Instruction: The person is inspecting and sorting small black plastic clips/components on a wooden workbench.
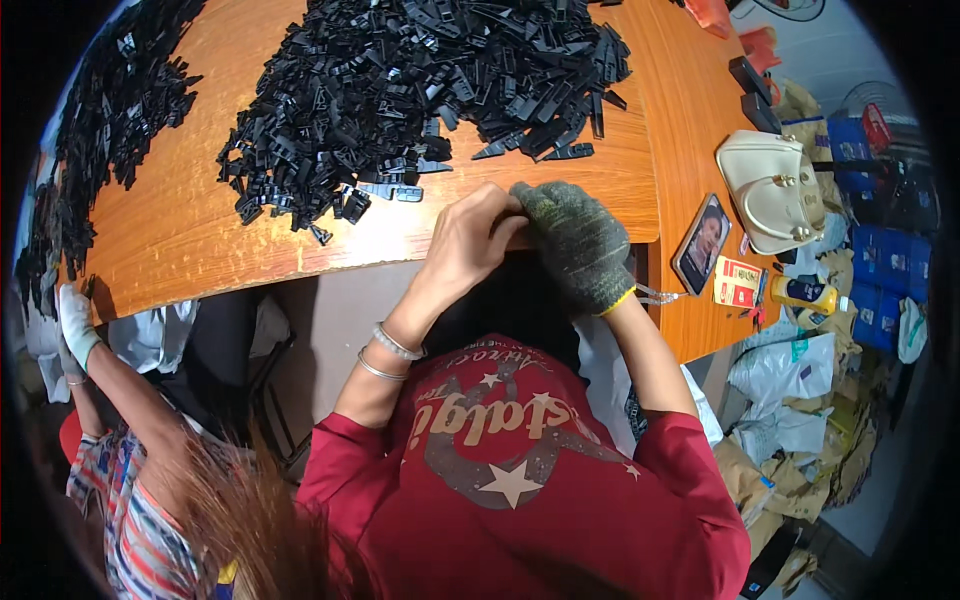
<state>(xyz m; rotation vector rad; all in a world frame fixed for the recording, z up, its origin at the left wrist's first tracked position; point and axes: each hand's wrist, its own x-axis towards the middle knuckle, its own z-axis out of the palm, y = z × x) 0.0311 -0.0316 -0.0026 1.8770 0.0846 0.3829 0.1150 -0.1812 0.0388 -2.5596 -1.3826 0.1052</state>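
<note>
My bare left hand (466,238), with two bracelets at the wrist, is closed, thumb and fingers pinched together. Against its fingertips sits my right hand (580,243) in a dark grey knitted glove with a yellow cuff, its fingers curled shut. Both meet just over the table's front edge. Whatever is between them is too small or hidden to make out. Just beyond lies a big heap of small black plastic parts (370,110), several of them loose along its near side. A few longer pieces (572,152) lie nearest my right hand.
The wooden table (170,240) carries another black heap (115,110) at far left, where a co-worker's white-gloved hand (76,318) rests by the edge. On the right are a phone (703,245), a cream handbag (770,190) and a yellow bottle (805,293). Bags (790,370) crowd the floor.
</note>
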